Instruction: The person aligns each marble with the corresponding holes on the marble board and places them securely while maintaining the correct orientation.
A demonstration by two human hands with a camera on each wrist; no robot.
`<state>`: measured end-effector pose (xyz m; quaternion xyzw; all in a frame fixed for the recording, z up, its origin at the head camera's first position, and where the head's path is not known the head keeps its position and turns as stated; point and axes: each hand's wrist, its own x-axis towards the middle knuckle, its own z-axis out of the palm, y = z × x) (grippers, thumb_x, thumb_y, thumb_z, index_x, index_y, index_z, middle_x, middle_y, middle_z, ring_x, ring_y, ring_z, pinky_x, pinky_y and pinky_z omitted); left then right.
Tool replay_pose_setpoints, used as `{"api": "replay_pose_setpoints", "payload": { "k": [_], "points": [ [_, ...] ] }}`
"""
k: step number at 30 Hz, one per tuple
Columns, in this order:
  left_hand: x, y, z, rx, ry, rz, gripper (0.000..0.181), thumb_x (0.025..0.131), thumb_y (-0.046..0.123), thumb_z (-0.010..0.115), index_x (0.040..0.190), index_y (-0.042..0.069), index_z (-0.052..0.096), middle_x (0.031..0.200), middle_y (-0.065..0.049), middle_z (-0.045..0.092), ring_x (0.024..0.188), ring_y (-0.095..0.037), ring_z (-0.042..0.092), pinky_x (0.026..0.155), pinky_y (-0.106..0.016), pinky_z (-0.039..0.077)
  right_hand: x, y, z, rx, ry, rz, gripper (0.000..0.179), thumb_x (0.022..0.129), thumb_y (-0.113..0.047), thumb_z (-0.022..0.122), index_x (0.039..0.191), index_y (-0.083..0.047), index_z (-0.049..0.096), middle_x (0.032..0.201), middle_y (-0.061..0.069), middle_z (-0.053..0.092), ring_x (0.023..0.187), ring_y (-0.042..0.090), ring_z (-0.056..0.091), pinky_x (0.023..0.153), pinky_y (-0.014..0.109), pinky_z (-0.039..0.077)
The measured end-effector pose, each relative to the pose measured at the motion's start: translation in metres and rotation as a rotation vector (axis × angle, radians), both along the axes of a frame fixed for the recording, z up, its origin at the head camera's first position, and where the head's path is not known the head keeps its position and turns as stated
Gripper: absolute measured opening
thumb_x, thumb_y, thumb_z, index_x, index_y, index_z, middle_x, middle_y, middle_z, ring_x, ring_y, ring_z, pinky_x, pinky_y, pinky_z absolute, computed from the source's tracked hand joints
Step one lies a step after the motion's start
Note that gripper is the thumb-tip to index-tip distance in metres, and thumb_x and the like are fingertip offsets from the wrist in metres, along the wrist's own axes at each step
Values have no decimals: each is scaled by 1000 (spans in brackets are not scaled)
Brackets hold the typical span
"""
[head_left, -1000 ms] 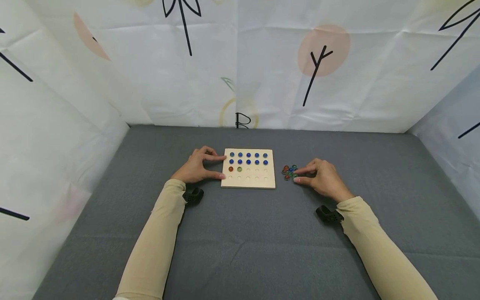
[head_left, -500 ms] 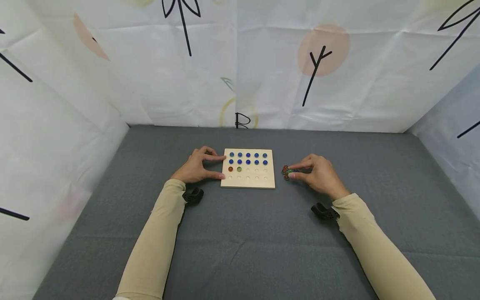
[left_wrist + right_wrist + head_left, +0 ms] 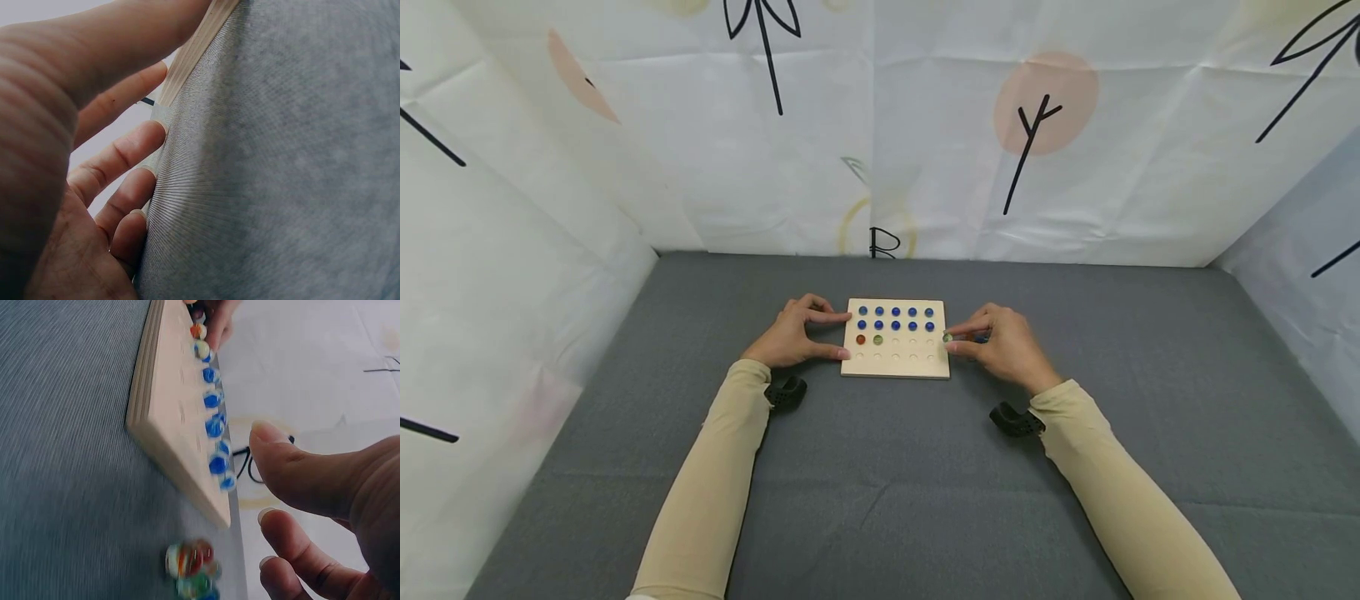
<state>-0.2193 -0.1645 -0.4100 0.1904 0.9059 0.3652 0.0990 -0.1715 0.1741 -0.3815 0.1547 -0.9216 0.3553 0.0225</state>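
Note:
A light wooden board [image 3: 895,367] with rows of round hollows lies flat on the grey cloth. Blue marbles [image 3: 896,325] fill its two far rows. A reddish-orange marble [image 3: 861,339] and a green marble [image 3: 877,340] sit at the left of the third row. My left hand [image 3: 792,335] rests its thumb and index fingertips against the board's left edge, fingers spread. At the right edge, my right hand [image 3: 1002,343] pinches another green marble [image 3: 947,337] between thumb and index finger. That marble is hidden from the right wrist view.
Loose red, green and blue marbles [image 3: 192,562] lie in a cluster just right of the board, mostly behind my right hand in the head view. White printed fabric [image 3: 925,150] walls the back and sides of the grey cloth [image 3: 887,483].
My right hand has picked a green marble from the loose cluster and moved left with it to the board's right edge. My left hand stays at the board's left edge.

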Motion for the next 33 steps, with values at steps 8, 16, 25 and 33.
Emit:
{"api": "replay_pose_setpoints", "payload": {
  "k": [8,16,25,33],
  "points": [
    [0,0,0,-2,-1,-1,67,78,33,91,139,18,66,134,-9,47,126,-32,35,109,-62,28,-5,-23,2,-20,12,38,22,86,-17,84,105,-7,82,92,14,63,80,24,55,67,36,45],
    [0,0,-1,-3,7,0,67,78,34,91,138,19,66,133,-9,47,124,-33,35,107,-63,29,-10,-42,0,-49,25,61,21,86,-18,84,103,-7,83,87,7,62,76,23,50,73,40,39],
    [-1,-1,-3,-6,4,2,67,78,35,91,138,19,66,133,-9,48,124,-32,36,107,-63,30,-14,-57,-8,-41,-1,33,18,86,-20,85,100,-9,83,85,4,63,79,22,54,89,52,32],
    [-1,-1,-2,0,2,-2,67,78,33,91,138,19,66,133,-9,48,124,-32,36,107,-63,29,-16,-64,-9,6,2,16,16,85,-21,85,98,-12,84,84,3,66,73,18,53,83,49,34]
  ]
}}
